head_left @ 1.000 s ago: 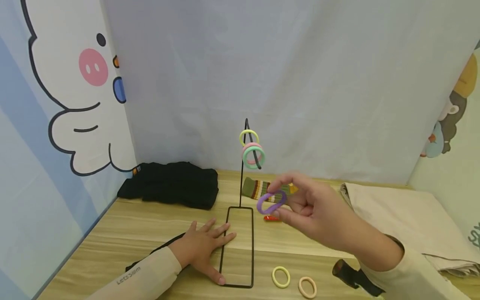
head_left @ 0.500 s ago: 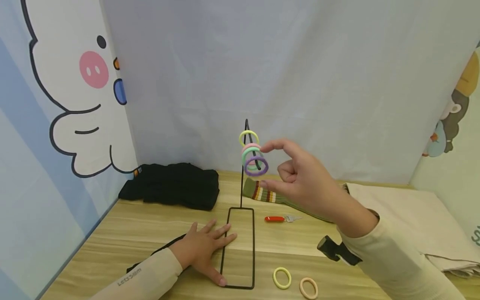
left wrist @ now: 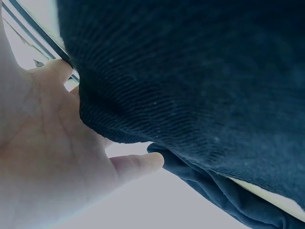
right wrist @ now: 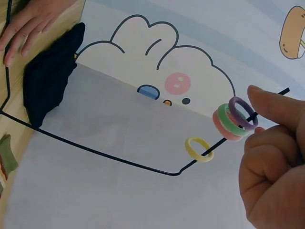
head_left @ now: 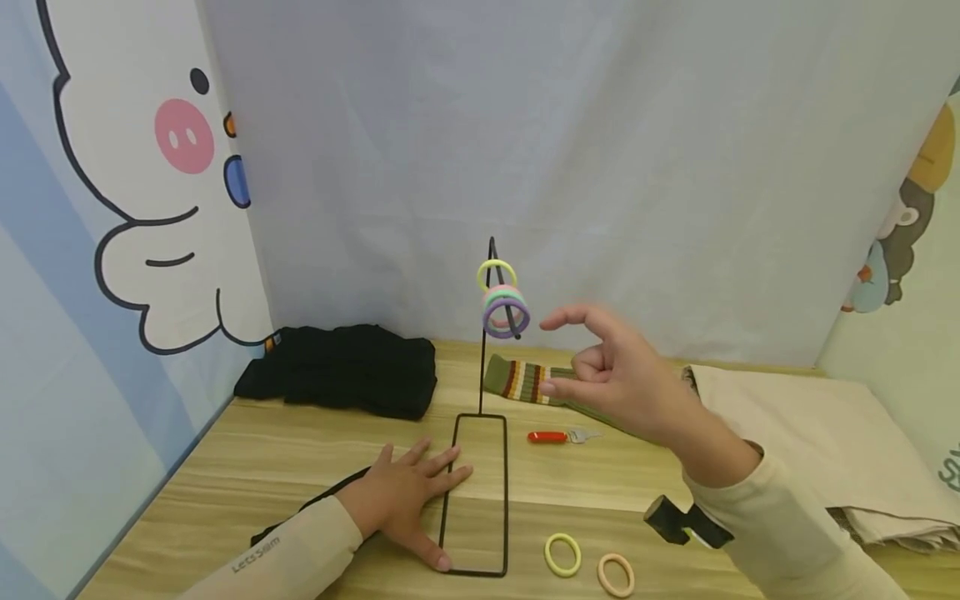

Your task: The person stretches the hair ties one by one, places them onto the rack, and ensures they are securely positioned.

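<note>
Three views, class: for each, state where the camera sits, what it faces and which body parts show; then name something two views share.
Head: above the table, looking down at the wire stand, left hand and right hand.
Left wrist: under the palm, facing dark cloth.
Right wrist: faces the hair ties on the stand's arm; fingers show.
Shared: head and right wrist both show the purple tie.

A black cloth (head_left: pixel 341 369) lies at the counter's (head_left: pixel 247 467) back left, a striped sock (head_left: pixel 517 379) and red-handled key (head_left: pixel 551 437) mid-counter, beige fabric (head_left: pixel 817 433) right.
</note>
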{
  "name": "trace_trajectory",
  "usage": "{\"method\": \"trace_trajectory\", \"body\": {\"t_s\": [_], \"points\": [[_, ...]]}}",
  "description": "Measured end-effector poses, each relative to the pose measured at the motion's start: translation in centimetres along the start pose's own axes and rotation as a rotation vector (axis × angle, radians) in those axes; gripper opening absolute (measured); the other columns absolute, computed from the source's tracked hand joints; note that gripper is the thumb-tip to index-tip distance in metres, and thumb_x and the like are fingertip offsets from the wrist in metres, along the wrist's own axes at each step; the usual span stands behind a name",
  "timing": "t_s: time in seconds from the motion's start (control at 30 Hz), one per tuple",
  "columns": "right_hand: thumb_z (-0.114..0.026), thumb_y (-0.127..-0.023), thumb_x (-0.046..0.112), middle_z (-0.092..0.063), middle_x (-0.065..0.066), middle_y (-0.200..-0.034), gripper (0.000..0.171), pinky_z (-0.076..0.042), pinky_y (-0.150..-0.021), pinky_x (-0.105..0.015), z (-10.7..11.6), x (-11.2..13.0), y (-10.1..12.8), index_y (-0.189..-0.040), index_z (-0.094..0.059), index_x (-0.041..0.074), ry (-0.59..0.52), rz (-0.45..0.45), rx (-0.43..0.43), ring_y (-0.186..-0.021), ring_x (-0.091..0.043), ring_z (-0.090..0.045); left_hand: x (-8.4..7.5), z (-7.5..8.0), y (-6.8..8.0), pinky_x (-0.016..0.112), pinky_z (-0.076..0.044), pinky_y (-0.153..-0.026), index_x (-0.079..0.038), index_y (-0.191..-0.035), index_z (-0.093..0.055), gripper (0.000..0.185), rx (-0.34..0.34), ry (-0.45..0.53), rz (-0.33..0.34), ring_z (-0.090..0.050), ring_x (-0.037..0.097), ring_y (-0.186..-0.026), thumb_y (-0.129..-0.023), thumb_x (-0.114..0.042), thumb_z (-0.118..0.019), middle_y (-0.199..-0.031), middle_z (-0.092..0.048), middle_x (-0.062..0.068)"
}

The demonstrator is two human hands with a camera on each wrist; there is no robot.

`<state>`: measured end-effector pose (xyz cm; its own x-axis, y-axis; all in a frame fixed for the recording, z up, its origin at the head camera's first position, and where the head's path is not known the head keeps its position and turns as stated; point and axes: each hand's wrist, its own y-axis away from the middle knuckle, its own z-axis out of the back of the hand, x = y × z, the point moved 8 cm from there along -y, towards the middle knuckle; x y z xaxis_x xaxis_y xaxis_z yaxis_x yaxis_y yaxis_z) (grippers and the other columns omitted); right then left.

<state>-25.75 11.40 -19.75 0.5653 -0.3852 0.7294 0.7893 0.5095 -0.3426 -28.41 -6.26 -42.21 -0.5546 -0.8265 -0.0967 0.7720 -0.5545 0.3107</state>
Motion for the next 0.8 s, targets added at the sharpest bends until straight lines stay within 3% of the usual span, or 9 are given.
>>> {"method": "trace_trajectory", "body": {"t_s": [0.13,0.3,0.5,0.67,0.8], "points": [[-0.069,-0.082,0.005,-0.018,0.007,-0.051,0.047,-0.026,-0.041,-0.027,-0.6,-2.1,0.7,-0.122,-0.044,0.002,-0.114,-0.049,0.058,-0.042,-0.009,-0.014,0.0,-0.1,0.0,0.068,-0.017,-0.102,-0.043,-0.146,-0.017,0.107,0.0,0.003,-0.003,-0.011,0.032,-0.143,-0.055,-0.085,-0.056,-0.156,-0.011,-0.009],[-0.07,-0.081,0.011,-0.019,0.006,-0.051,0.05,-0.024,-0.043,-0.028,-1.7,-5.5,1.9,-0.123,-0.044,0.002,-0.246,-0.172,0.146,-0.043,-0.013,-0.012,0.1,0.0,0.0,0.068,-0.018,-0.102,-0.042,-0.146,-0.017,0.107,-0.01,-0.006,-0.009,-0.012,0.032,-0.143,-0.056,-0.085,-0.055,-0.156,-0.011,-0.009],[-0.071,-0.081,0.011,-0.019,0.006,-0.049,0.053,-0.02,-0.042,-0.028,-4.3,-10.3,3.8,-0.123,-0.043,-0.002,-0.365,-0.298,0.308,-0.042,-0.012,-0.011,0.2,0.0,0.0,0.068,-0.017,-0.102,-0.043,-0.146,-0.017,0.108,-0.003,-0.012,-0.004,-0.011,0.031,-0.143,-0.055,-0.086,-0.055,-0.156,-0.011,-0.01],[-0.074,-0.078,0.01,-0.02,0.007,-0.049,0.054,-0.019,-0.041,-0.025,-6.4,-13.6,5.3,-0.122,-0.044,-0.002,-0.372,-0.372,0.416,-0.042,-0.011,-0.011,0.2,0.0,0.0,0.069,-0.016,-0.102,-0.043,-0.146,-0.017,0.108,-0.002,0.003,-0.009,-0.01,0.032,-0.143,-0.055,-0.085,-0.055,-0.156,-0.011,-0.01],[-0.075,-0.076,0.008,-0.019,0.008,-0.049,0.05,-0.021,-0.042,-0.022,-7.9,-15.5,6.4,-0.119,-0.05,0.002,-0.274,-0.42,0.484,-0.043,-0.009,-0.014,0.1,-0.1,0.0,0.069,-0.016,-0.102,-0.043,-0.146,-0.017,0.108,-0.003,0.004,-0.01,-0.01,0.032,-0.143,-0.055,-0.085,-0.055,-0.156,-0.011,-0.01]]}}
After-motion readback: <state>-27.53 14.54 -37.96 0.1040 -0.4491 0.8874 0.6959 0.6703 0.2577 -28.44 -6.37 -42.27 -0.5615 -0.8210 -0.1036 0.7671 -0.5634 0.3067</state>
